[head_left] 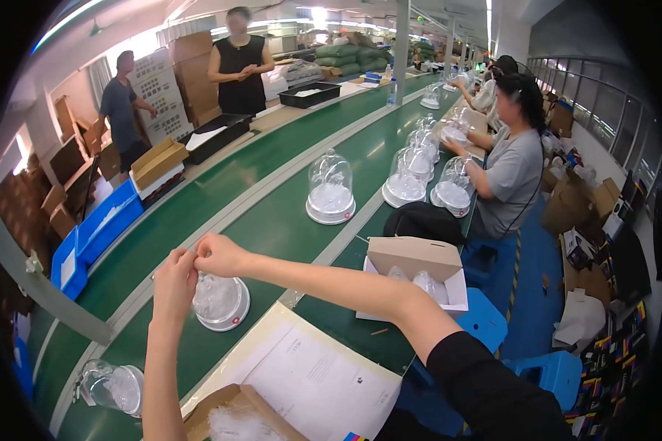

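Note:
My left hand and my right hand meet with fingertips pinched together at the top of a clear dome with a round white base. What the fingers hold there is too small to make out. The dome stands upright on the green conveyor belt, clear crinkled material inside it. By my left forearm another clear dome lies tilted on its side. Under my right forearm lies a printed white sheet. An opened cardboard box with clear shredded filler is at the lower edge.
Further along the belt stand a single dome and several more. A co-worker handles one at right. Near my right arm are an open white box, a black bag and a blue stool. Blue bins line the far left.

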A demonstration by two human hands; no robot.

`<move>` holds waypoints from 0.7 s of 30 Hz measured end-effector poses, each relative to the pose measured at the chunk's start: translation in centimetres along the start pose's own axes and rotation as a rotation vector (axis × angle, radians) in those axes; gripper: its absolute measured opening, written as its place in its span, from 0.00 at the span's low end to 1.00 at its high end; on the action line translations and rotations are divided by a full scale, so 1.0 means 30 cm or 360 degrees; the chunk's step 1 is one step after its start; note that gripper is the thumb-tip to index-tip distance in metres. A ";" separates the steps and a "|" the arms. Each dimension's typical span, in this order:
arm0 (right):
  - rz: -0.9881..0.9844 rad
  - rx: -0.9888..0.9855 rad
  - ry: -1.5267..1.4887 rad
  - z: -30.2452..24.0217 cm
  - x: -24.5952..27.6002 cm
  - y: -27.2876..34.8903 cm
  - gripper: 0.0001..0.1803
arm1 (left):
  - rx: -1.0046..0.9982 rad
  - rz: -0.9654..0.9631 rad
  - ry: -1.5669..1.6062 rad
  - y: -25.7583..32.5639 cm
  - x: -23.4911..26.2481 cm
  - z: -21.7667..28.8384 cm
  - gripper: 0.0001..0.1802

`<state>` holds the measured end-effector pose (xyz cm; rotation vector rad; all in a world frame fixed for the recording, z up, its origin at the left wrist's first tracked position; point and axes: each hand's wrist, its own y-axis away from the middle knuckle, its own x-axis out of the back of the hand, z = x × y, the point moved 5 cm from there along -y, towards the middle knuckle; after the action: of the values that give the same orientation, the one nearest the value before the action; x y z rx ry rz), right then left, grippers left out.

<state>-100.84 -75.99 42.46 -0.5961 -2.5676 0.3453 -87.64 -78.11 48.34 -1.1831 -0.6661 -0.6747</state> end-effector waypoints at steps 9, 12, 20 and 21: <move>-0.0253 0.0034 -0.0061 0.005 -0.053 -0.031 0.11 | -0.0140 -0.0044 -0.0103 0.026 0.026 -0.054 0.12; -0.0324 0.0040 -0.0170 0.019 -0.027 -0.035 0.11 | -0.0117 -0.0090 -0.0186 0.007 0.014 -0.037 0.12; -0.0436 -0.0109 -0.0161 -0.017 -0.043 -0.005 0.08 | -0.0086 -0.0057 -0.0247 0.052 0.028 -0.057 0.11; -0.0450 -0.0096 -0.0160 -0.022 -0.051 0.004 0.08 | -0.0009 -0.0115 -0.0183 0.060 0.025 -0.071 0.13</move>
<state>-99.27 -76.51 42.38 -0.2348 -2.7198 0.2061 -85.53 -79.84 47.33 -1.2146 -0.8071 -0.6730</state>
